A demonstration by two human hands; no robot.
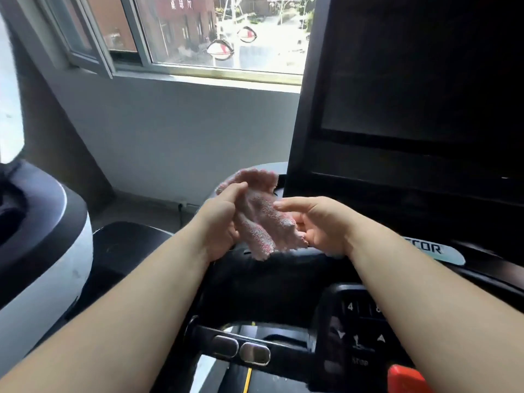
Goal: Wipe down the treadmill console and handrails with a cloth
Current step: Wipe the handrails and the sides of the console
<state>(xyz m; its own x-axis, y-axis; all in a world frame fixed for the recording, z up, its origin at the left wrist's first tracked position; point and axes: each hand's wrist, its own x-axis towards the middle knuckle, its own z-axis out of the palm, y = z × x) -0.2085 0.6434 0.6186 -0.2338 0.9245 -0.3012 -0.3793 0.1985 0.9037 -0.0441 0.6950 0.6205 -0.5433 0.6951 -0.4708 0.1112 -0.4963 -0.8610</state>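
My left fingers were curled tight round the upper part of the pink cloth, the left hand gripping it in a bunch. The right fingers lay loosely curved under the cloth's lower edge, with the thumb stretched over it. I could not tell whether the right hand truly had a grip. The cloth hung between both hands, raised above the left end of the console and just left of the dark screen. Nearer me sat the keypad and the bar with two metal pads. A window stood behind.
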